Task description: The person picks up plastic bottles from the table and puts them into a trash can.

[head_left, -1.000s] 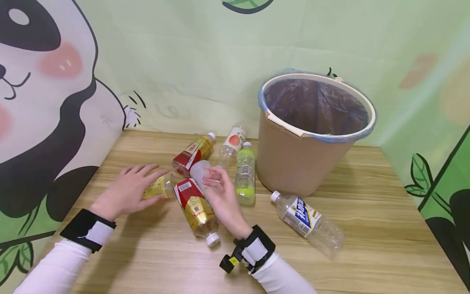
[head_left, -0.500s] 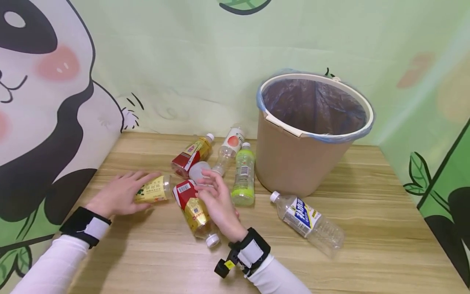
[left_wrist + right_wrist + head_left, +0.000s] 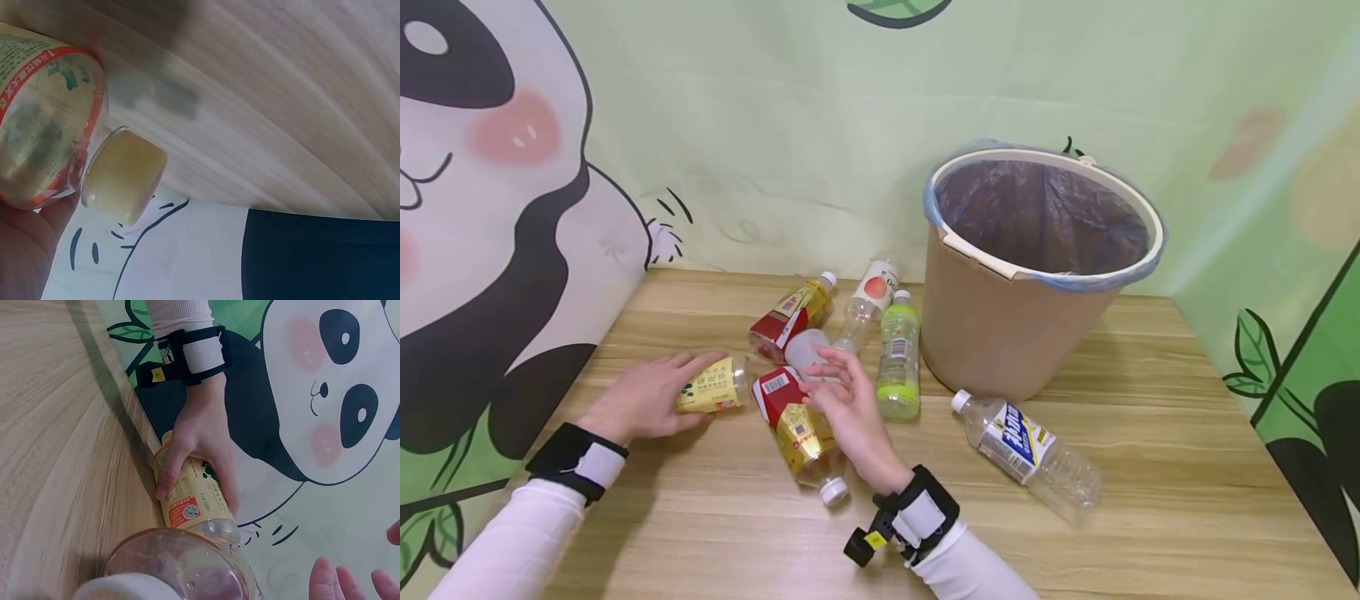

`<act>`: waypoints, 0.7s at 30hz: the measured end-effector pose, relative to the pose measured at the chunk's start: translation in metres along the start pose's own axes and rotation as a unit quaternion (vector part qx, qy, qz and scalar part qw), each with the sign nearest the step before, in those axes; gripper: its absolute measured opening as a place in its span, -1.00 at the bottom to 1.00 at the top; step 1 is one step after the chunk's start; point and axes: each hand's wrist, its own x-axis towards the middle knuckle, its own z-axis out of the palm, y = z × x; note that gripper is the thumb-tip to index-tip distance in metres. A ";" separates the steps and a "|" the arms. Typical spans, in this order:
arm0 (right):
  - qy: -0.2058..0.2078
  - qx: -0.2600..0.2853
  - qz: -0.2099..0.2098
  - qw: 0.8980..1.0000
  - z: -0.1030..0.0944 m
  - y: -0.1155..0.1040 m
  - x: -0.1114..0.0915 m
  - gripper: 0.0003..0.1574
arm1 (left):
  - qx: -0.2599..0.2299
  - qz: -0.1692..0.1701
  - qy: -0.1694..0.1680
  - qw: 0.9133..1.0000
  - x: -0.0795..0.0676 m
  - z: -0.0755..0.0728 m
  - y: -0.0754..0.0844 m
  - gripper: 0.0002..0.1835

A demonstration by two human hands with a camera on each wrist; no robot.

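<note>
My left hand [image 3: 651, 398] grips a yellow-labelled plastic bottle [image 3: 713, 385] lying on the table at the left. In the left wrist view its yellow cap [image 3: 128, 178] shows. The right wrist view shows the left thumb and fingers round the label. My right hand [image 3: 857, 417], fingers loosely bent and holding nothing, is over the side of a red-and-gold bottle [image 3: 797, 425] with a white cap. Behind its fingertips lies a whitish cylindrical container [image 3: 805, 348], partly hidden. Another red-and-gold bottle [image 3: 793, 317] lies just beyond.
A peach-labelled clear bottle [image 3: 872, 296] and a green bottle [image 3: 898, 358] lie near a brown bin [image 3: 1000, 333] with a bag liner. A blue-and-white-labelled clear bottle [image 3: 1026, 450] lies right of my right hand. Printed cloth walls bound the wooden table [image 3: 1187, 517].
My left hand has come down onto the yellow-labelled bottle and now holds it. My right hand has shifted slightly left; the whitish container has turned, and the green bottle has shifted slightly.
</note>
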 end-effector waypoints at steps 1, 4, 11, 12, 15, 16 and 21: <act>0.002 0.001 0.000 1.000 -0.001 0.000 0.000 -0.37 | 0.000 0.001 0.001 1.000 0.000 0.000 0.000 -0.01; 0.006 0.005 -0.004 1.000 -0.005 0.001 0.000 -0.38 | -0.005 -0.001 0.001 1.000 -0.001 0.000 0.000 -0.01; 0.010 -0.001 -0.017 1.000 -0.020 -0.001 -0.001 -0.43 | -0.019 -0.003 0.036 0.999 0.002 -0.014 0.003 -0.02; 0.012 -0.006 -0.018 1.000 -0.022 -0.001 -0.001 -0.43 | -0.017 -0.001 0.046 0.999 0.004 -0.017 0.005 -0.02; 0.021 -0.014 -0.015 1.000 -0.028 -0.002 -0.002 -0.43 | -0.008 -0.001 0.074 0.997 0.010 -0.026 0.016 -0.05; 0.023 -0.015 -0.013 1.000 -0.030 -0.002 -0.002 -0.43 | -0.006 -0.003 0.085 0.996 0.012 -0.028 0.020 -0.05; 0.032 -0.007 -0.006 0.999 -0.040 -0.004 -0.001 -0.44 | -0.018 -0.008 0.143 0.990 0.021 -0.039 0.045 -0.04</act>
